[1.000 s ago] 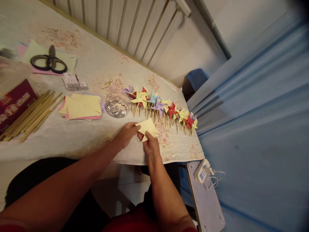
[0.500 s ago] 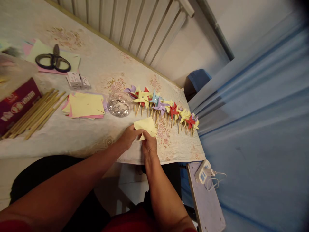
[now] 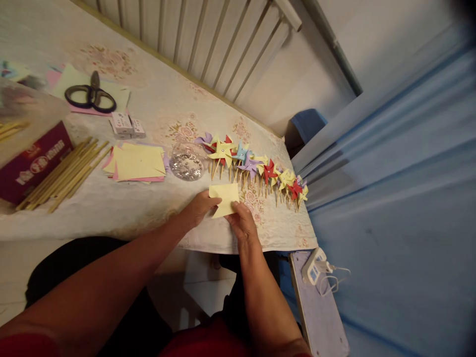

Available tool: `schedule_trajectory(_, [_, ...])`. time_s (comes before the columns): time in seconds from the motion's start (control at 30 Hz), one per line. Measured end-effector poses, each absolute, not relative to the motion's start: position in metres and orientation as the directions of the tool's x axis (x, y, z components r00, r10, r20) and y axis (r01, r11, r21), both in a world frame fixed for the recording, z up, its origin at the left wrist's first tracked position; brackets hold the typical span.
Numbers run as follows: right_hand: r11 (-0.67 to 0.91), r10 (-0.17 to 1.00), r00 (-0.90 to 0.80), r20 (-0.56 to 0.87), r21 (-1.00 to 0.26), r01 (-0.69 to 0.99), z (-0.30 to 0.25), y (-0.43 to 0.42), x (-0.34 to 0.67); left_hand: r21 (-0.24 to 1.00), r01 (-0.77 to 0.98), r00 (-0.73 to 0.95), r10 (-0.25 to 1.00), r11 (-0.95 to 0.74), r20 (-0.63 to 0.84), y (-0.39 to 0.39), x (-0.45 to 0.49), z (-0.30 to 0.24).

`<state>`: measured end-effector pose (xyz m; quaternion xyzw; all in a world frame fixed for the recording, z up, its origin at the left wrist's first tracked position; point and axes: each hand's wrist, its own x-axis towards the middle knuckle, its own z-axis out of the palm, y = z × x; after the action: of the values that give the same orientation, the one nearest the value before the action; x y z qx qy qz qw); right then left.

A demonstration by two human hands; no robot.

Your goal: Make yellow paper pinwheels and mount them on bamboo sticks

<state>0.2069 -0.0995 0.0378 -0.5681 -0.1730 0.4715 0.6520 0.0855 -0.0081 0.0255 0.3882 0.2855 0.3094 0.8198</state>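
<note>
A small yellow sheet of paper (image 3: 225, 197) is held between both hands over the near part of the table. My left hand (image 3: 199, 207) pinches its left edge with the thumb on top. The thumb of my right hand (image 3: 243, 221) presses its right side, the other fingers lying beneath. Beyond the paper, finished paper pinwheels (image 3: 251, 166) on sticks lie in a row running to the right. A clear round dish (image 3: 186, 165) of small metal pieces sits behind my left hand. To its left is a stack of yellow and pink paper (image 3: 139, 162).
Black-handled scissors (image 3: 91, 96) rest on more paper at the back left, near small white boxes (image 3: 126, 125). Thin sticks (image 3: 65, 176) lean against a dark red box (image 3: 35, 163). A power strip (image 3: 314, 266) lies on a side stand beside the blue curtain (image 3: 386, 213).
The yellow paper now faces up flatter and squarer. My right hand has shifted right, from near the paper's lower middle to its right edge. The view has swung slightly left.
</note>
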Motion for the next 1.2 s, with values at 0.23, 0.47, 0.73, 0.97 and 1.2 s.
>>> schedule_trajectory(0.23, [-0.161, 0.861, 0.410, -0.302, -0.925, -0.344, 0.038, -0.094, 0.216, 0.817, -0.203, 0.695, 0.667, 0.540, -0.268, -0.007, 0.086, 0.025])
schedule_trajectory(0.47, [-0.152, 0.836, 0.453, -0.311, -0.923, -0.354, 0.031, -0.088, 0.214, 0.845, -0.176, 0.702, 0.666, 0.505, -0.252, -0.006, 0.087, 0.020])
schedule_trajectory(0.73, [-0.121, 0.814, 0.490, -0.312, -0.916, -0.382, 0.030, -0.088, 0.211, 0.832, -0.191, 0.730, 0.642, 0.521, -0.235, -0.008, 0.088, 0.015])
schedule_trajectory(0.97, [-0.116, 0.823, 0.479, -0.307, -0.915, -0.386, 0.028, -0.090, 0.209, 0.813, -0.205, 0.704, 0.659, 0.545, -0.264, -0.009, 0.089, 0.013])
schedule_trajectory(1.2, [-0.031, 0.832, 0.511, -0.213, -0.940, -0.340, 0.027, -0.104, 0.212, 0.785, -0.227, 0.724, 0.639, 0.576, -0.260, -0.008, 0.089, 0.014])
